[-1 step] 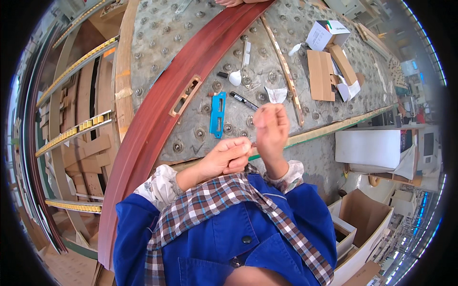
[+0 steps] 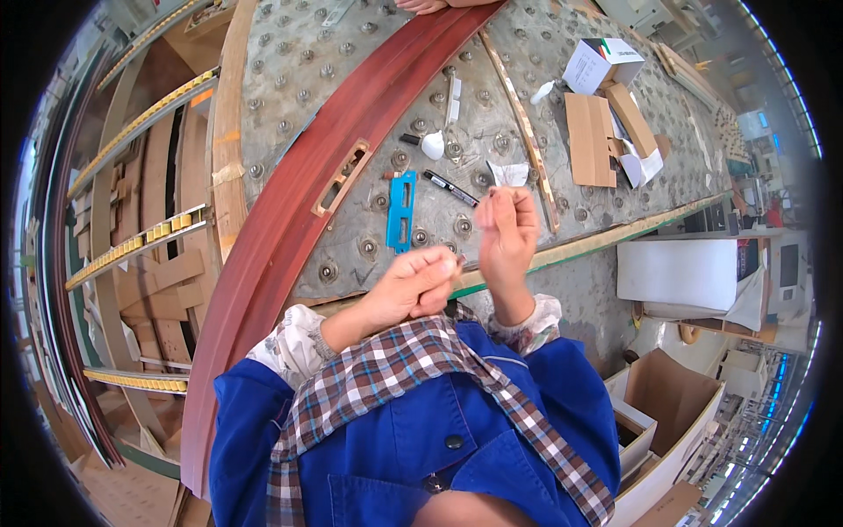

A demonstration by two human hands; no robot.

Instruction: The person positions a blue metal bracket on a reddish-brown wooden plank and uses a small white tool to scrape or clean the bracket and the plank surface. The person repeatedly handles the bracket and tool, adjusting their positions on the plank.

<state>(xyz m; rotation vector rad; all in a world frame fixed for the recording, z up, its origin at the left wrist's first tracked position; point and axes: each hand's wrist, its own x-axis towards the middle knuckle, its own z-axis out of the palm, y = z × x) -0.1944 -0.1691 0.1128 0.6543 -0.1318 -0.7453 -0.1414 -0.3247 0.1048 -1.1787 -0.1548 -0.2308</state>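
My left hand (image 2: 411, 286) is closed in front of my apron, thumb and fingertips pinching a tiny dark piece I cannot make out. To its right, my right hand (image 2: 511, 235) is raised over the bench edge, its fingertips also pinched, with a dark speck at the tips. Just beyond my hands lie a black marker pen (image 2: 450, 188), a blue slotted template (image 2: 401, 212) and a scrap of white paper (image 2: 507, 175). A long dark red wooden board (image 2: 290, 193) runs along the left, with a pale-edged slot (image 2: 341, 178) cut into it.
The grey bench top (image 2: 285, 66) is studded with ball rollers. A thin wooden strip (image 2: 520, 123), a white box (image 2: 604, 63) and brown cardboard (image 2: 590, 140) lie on the right. At the far end, another person's hand (image 2: 421, 5) rests by the board. Roller racks (image 2: 140, 246) stand left.
My right hand has shifted slightly to the right, and its fingertips have come apart a little more from my left hand. The left hand has tilted slightly. Nothing on the bench has plainly moved.
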